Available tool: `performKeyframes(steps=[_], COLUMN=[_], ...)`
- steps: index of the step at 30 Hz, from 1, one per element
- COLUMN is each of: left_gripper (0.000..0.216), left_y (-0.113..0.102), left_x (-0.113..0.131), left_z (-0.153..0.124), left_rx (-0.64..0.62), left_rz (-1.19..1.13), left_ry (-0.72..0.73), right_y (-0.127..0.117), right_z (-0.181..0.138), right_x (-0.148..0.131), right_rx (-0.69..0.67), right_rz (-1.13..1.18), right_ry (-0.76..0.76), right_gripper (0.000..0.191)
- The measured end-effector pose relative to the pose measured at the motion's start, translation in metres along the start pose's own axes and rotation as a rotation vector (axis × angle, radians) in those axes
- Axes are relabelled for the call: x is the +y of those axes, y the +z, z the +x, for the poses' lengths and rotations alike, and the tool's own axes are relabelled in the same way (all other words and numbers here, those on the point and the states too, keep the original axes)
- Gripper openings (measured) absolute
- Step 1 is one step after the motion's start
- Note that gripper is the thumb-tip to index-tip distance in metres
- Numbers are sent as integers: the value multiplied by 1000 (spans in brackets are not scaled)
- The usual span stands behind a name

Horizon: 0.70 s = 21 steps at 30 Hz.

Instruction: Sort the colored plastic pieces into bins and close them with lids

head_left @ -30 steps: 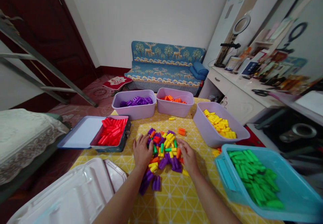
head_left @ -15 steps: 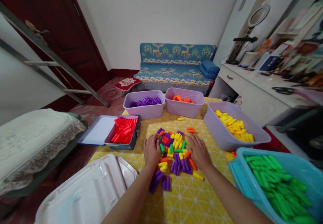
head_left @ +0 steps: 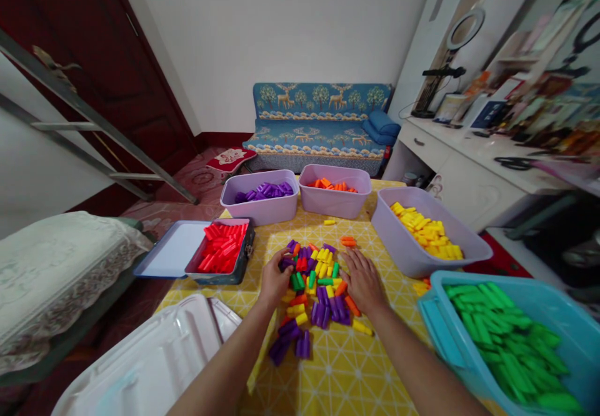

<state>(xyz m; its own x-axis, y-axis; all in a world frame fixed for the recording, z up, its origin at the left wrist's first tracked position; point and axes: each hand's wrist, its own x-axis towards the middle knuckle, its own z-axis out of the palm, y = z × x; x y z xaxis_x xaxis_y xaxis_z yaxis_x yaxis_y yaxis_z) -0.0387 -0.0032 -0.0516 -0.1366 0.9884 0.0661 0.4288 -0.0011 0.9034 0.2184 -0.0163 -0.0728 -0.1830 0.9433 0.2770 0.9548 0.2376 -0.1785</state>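
Note:
A loose heap of small, ridged plastic pieces (head_left: 323, 263) in purple, yellow, green, orange and red lies on the yellow patterned tablecloth (head_left: 342, 372). At the heap's left edge is my left hand (head_left: 274, 282), its thumb and forefinger apart around a purple piece (head_left: 285, 262); whether they grip it is hard to make out. My right hand (head_left: 364, 280) rests palm down along the right edge, fingers spread, touching the outer pieces. Just beyond its fingertips lies an orange piece (head_left: 348, 241). Several purple pieces (head_left: 284, 344) sit nearer me, below my left wrist.
Lilac bins of purple (head_left: 260, 211), orange (head_left: 335, 203) and yellow pieces (head_left: 417, 263) line the far and right sides. A teal bin (head_left: 450, 341) holds green ones. Left are an open tin (head_left: 241, 263) of red pieces and white lids (head_left: 154, 353). A sofa (head_left: 319, 128) stands behind.
My left hand has shifted slightly outward, its thumb and forefinger now parted around a purple piece. My right hand stays spread at the heap's edge. The whole view has shifted a little.

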Motion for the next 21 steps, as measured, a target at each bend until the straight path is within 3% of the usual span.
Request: performKeyframes(steps=[3, 7, 10, 15, 18, 21], left_gripper=[43, 42, 36, 40, 29, 21], left_y=[-11, -16, -14, -6, -1, 3], left_x=[7, 24, 38, 52, 52, 46], left_z=[3, -4, -9, -10, -8, -8], left_rx=[-122, -163, -233, -302, -254, -151], left_rz=[200, 576, 725, 766, 731, 534], left_ry=[78, 300, 350, 256, 201, 179], right_y=[-2, -3, -3, 0, 2, 2], right_z=[0, 0, -1, -1, -1, -1], right_x=[-1, -2, -1, 1, 1, 1], right_rx=[-6, 1, 2, 3, 9, 13], right_rz=[2, -16, -42, -78, -86, -90], right_ry=[5, 9, 0, -12, -17, -13], right_gripper=[47, 47, 46, 46, 45, 45])
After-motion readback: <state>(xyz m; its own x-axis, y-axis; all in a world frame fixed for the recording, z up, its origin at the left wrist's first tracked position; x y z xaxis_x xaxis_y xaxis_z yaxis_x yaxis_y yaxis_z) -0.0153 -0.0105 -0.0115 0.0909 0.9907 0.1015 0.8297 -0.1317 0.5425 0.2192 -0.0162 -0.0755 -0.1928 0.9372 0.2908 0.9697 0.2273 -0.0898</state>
